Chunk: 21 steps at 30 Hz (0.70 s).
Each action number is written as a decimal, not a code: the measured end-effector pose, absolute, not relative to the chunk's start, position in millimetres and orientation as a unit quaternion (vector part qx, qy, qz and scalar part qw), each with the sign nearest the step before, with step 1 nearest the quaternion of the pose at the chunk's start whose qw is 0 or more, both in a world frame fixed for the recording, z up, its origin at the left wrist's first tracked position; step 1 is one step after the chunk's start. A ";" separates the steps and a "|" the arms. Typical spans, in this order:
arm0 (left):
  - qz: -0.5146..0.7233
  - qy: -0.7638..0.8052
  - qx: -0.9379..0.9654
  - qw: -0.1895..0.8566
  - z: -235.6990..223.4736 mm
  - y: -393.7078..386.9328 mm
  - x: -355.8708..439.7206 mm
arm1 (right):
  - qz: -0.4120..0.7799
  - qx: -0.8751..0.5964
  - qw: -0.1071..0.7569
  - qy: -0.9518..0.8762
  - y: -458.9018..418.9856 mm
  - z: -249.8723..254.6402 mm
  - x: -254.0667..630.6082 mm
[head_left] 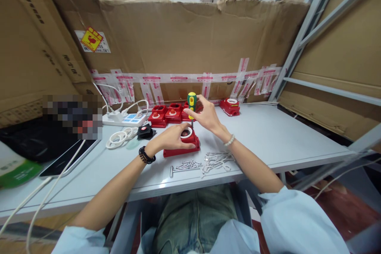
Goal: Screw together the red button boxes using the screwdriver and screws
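Note:
My right hand (206, 113) has its thumb and fingers around the handle of a green and yellow screwdriver (191, 99). The screwdriver stands upright, its shaft pointing down at the far right corner of a red housing (178, 152); I cannot make out a screw under its tip. My left hand (172, 138) lies over that housing and grips it on the table, thumb along the near side. A white ring (187, 132) sits on its top, partly covered by my fingers. Nearer to me lie several screws (188, 164), a T-shaped metal tool (172, 171) and a bundle of white cords (217, 161).
Behind my hands stand several more red housings (157, 117), one (230, 108) farther right. Left are a power strip (127, 119), coiled white cable (119, 139), a small black part (145, 131) and a tablet (68, 160). Cardboard (178, 39) walls the table's back; a metal frame (297, 47) rises right.

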State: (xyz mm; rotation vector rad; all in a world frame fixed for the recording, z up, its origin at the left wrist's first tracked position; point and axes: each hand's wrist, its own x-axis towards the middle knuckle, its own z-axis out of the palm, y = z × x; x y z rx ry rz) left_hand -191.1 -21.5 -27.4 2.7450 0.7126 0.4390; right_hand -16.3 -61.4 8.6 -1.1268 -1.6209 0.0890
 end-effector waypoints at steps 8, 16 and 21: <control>0.142 0.252 0.947 0.138 -26.5 -23.4 -192.3 | 0.122 -0.431 0.582 -0.678 -51.8 3.9 -11.8; 0.219 0.219 0.924 0.225 -17.2 -15.4 -184.6 | 0.131 -0.429 0.571 -0.688 -50.0 2.3 -13.8; 0.290 0.228 0.894 0.253 -18.6 -7.3 -169.3 | 0.141 -0.431 0.572 -0.684 -48.6 1.1 -12.5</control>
